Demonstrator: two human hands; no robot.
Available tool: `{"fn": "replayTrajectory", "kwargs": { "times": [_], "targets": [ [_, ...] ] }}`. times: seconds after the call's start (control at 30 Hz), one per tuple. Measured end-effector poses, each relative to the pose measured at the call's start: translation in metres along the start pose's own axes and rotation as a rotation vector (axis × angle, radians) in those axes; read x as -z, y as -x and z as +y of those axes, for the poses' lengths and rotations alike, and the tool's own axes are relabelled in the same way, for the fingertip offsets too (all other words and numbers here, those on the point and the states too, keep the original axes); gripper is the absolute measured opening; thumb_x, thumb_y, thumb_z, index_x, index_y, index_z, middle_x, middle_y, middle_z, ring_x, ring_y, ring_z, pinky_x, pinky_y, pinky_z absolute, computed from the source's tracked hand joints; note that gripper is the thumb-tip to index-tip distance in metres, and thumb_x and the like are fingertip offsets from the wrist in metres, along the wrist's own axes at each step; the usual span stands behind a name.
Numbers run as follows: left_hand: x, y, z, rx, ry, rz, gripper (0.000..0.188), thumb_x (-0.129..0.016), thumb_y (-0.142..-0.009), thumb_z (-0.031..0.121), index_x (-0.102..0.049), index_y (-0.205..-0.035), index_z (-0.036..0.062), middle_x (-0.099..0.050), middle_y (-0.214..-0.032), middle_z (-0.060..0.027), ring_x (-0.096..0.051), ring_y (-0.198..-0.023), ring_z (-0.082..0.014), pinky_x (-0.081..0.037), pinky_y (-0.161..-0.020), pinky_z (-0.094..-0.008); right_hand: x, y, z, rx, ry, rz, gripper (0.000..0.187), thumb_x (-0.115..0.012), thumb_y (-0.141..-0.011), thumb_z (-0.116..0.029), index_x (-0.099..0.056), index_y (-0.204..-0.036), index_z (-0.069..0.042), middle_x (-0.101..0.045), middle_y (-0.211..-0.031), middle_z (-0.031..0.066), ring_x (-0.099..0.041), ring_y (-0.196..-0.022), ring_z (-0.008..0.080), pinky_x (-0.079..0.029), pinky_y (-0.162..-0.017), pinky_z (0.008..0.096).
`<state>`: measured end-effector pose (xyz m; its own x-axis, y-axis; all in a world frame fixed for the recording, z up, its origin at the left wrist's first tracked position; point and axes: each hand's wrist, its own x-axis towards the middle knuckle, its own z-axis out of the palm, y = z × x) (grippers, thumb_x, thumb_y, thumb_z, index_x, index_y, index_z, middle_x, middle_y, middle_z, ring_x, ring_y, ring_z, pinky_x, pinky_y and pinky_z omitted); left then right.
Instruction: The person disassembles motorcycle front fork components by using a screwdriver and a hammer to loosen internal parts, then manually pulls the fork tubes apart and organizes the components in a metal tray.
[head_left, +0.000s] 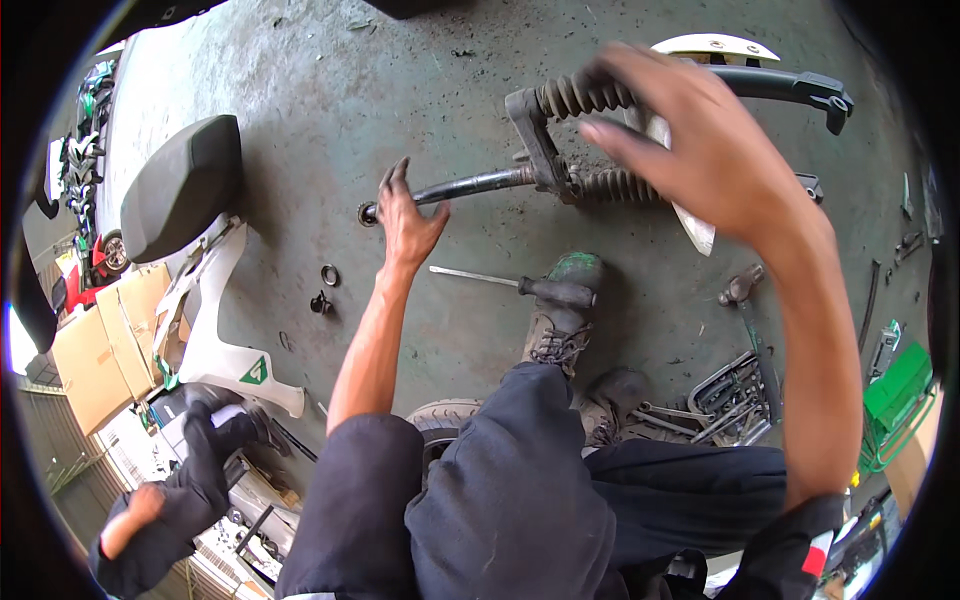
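Concrete floor (330,90) — fork (470,185) partly hand-hidden

The front fork assembly (560,160) is dull, grimy metal, its ribbed gaiters (585,95) matt black rubber. The concrete floor (330,90) looks rough and stained. A screwdriver (520,285) has a bright steel shaft and matt black plastic handle. The scooter seat (180,185) is smooth black vinyl; the body panel (215,330) is glossy white plastic.
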<state>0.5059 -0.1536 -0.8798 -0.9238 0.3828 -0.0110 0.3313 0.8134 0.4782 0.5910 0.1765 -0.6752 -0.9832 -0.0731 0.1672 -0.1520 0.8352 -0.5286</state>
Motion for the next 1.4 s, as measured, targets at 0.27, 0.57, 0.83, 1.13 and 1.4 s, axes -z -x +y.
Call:
{"fn": "replayTrajectory", "kwargs": {
  "times": [0.27, 0.57, 0.83, 1.13, 1.4],
  "targets": [
    [0.026, 0.060, -0.070, 0.123, -0.183, 0.074, 0.089, -0.076, -0.069, 0.010, -0.028, -0.144, 0.0050, -0.038, -0.136, -0.0230, -0.039, -0.125, -0.0397, -0.035, -0.104, -0.0469, -0.094, -0.050, 0.054, -0.067, 0.369, -0.422, 0.063, -0.071, -0.078, -0.019, -0.046, -0.133, -0.001, -0.054, -0.124, 0.0227, -0.049, -0.120, 0.0396, -0.037, -0.103, 0.0519],
    [0.059, 0.026, -0.150, -0.115, -0.513, 0.043, 0.053, -0.072, -0.076, 0.019, -0.055, -0.126, 0.0138, -0.047, -0.132, -0.0156, -0.043, -0.121, -0.0361, -0.037, -0.098, -0.0477, -0.076, -0.016, 0.068, -0.011, 0.245, -0.369, 0.061, -0.070, -0.077, -0.017, -0.046, -0.130, -0.001, -0.057, -0.117, 0.0219, -0.052, -0.113, 0.0406, -0.043, -0.095, 0.0496],
    [0.062, 0.024, -0.181, 0.351, -0.132, -0.079, 0.071, -0.080, -0.071, 0.028, -0.047, -0.131, 0.0061, -0.048, -0.122, -0.0242, -0.051, -0.111, -0.0400, -0.044, -0.095, -0.0433, -0.061, 0.024, 0.057, 0.008, 0.317, -0.325, 0.063, -0.072, -0.075, -0.016, -0.045, -0.130, -0.002, -0.052, -0.121, 0.0206, -0.050, -0.116, 0.0404, -0.039, -0.097, 0.0551],
    [0.056, 0.012, -0.186, 0.188, -0.345, -0.106, 0.056, -0.076, -0.074, 0.021, -0.054, -0.124, 0.0108, -0.054, -0.107, -0.0226, -0.052, -0.102, -0.0415, -0.045, -0.088, -0.0477, -0.050, 0.056, 0.034, 0.005, 0.339, -0.294, 0.060, -0.074, -0.072, -0.015, -0.047, -0.125, -0.004, -0.053, -0.116, 0.0167, -0.050, -0.113, 0.0337, -0.036, -0.099, 0.0490],
    [0.050, 0.038, -0.186, 0.046, -0.282, -0.009, 0.044, -0.074, -0.074, 0.018, -0.059, -0.115, 0.0104, -0.059, -0.100, -0.0183, -0.057, -0.095, -0.0369, -0.047, -0.083, -0.0431, -0.053, 0.054, 0.035, -0.011, 0.346, -0.278, 0.058, -0.074, -0.073, -0.018, -0.049, -0.123, -0.004, -0.053, -0.116, 0.0161, -0.050, -0.113, 0.0329, -0.036, -0.100, 0.0474]
  ]
}}
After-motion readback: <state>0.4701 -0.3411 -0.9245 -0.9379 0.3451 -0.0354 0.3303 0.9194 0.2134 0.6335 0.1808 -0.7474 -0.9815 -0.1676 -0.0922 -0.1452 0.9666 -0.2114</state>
